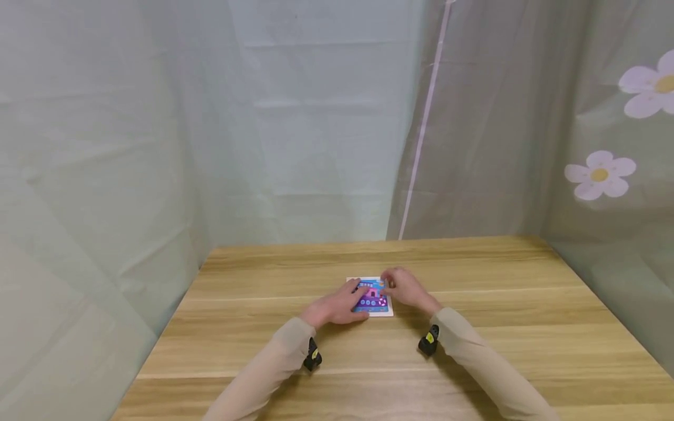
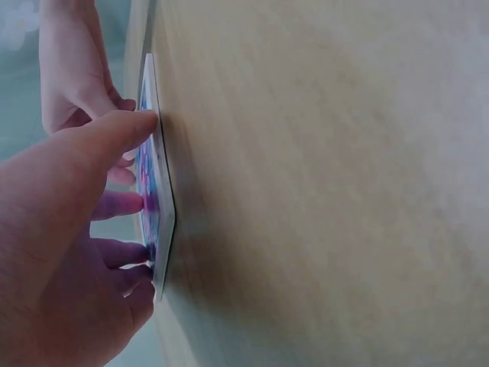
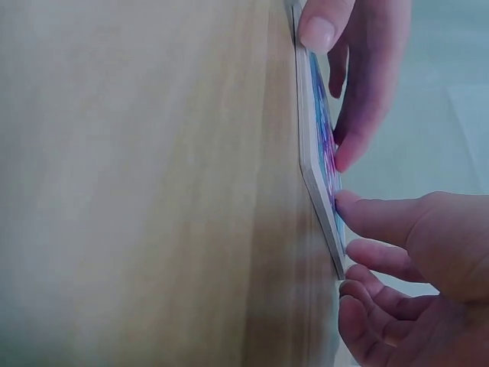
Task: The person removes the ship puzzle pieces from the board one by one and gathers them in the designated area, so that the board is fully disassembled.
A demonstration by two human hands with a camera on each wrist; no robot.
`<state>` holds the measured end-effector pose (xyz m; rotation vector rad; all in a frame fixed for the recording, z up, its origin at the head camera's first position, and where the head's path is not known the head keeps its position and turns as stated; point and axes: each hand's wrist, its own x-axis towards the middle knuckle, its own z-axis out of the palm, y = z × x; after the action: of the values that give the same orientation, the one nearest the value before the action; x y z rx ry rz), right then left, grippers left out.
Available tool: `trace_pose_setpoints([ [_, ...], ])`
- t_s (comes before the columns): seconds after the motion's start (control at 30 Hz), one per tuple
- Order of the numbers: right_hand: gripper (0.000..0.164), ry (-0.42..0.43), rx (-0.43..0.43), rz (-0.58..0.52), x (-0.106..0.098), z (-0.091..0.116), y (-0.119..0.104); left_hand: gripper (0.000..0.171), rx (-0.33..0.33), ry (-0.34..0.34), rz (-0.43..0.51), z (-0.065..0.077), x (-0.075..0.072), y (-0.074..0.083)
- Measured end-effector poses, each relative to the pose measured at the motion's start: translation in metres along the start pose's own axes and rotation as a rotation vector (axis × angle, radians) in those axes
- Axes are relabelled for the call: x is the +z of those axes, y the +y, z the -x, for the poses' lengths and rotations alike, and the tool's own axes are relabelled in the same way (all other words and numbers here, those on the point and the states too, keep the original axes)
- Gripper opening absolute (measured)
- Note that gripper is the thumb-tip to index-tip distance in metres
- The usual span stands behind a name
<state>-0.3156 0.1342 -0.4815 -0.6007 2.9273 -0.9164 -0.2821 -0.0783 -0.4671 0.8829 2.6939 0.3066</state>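
A flat, square picture board [image 1: 388,311] with a white border lies on the table; its printed picture has a pink and purple boat on blue. My left hand [image 1: 341,305] rests across its left side, fingers spread over the picture. In the left wrist view, that hand's thumb [image 2: 137,126] lies at the board's near edge. At the far right corner is my right hand [image 1: 408,288], its fingers bent. Seen from the right wrist, its thumb [image 3: 367,214] and forefinger touch the picture face, a gap between their tips. Whether they pinch a small piece cannot be told.
The wood-grain table [image 1: 253,269] extends around the board on all sides. Pale hanging sheets [image 1: 316,146] enclose its back and sides, with printed flowers [image 1: 599,175] on the right one. A black wrist camera [image 1: 429,341] sits under each beige sleeve.
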Motion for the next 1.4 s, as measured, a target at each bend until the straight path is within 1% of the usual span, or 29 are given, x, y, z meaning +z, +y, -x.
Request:
trace_pose_setpoints([
  [0.13, 0.028, -0.013, 0.006, 0.026, -0.001, 0.001, -0.005, 0.070, 0.014, 0.009, -0.006, 0.000, 0.002, 0.002],
  [0.33, 0.030, -0.054, -0.002, 0.090, -0.001, 0.002, -0.009, 0.067, 0.020, -0.004, -0.029, 0.004, 0.007, 0.004],
  [0.53, 0.027, -0.062, -0.010, 0.095, -0.002, -0.003, -0.007, 0.066, 0.036, 0.011, -0.047, 0.005, 0.008, 0.006],
  [0.73, 0.029, -0.122, -0.017, 0.094, -0.004, -0.007, -0.007, 0.066, 0.016, 0.004, -0.067, 0.005, 0.009, 0.007],
  [0.87, 0.029, -0.142, -0.041, 0.055, -0.004, -0.007, -0.005, 0.067, 0.009, -0.006, -0.080, 0.006, 0.011, 0.007],
  [1.07, 0.023, -0.128, -0.103, -0.017, -0.003, -0.008, -0.003, 0.066, 0.012, 0.010, -0.085, 0.005, 0.013, 0.005],
  [1.13, 0.019, -0.110, -0.096, -0.046, -0.004, -0.008, -0.003, 0.066, 0.010, 0.012, -0.084, 0.005, 0.013, 0.004],
  [1.23, 0.015, -0.070, -0.052, -0.099, -0.003, -0.008, -0.002, 0.066, 0.003, 0.003, -0.077, 0.005, 0.012, 0.004],
  [1.4, 0.013, -0.007, 0.021, -0.204, -0.002, -0.011, 0.001, 0.067, -0.008, -0.014, -0.071, 0.003, 0.010, 0.005],
])
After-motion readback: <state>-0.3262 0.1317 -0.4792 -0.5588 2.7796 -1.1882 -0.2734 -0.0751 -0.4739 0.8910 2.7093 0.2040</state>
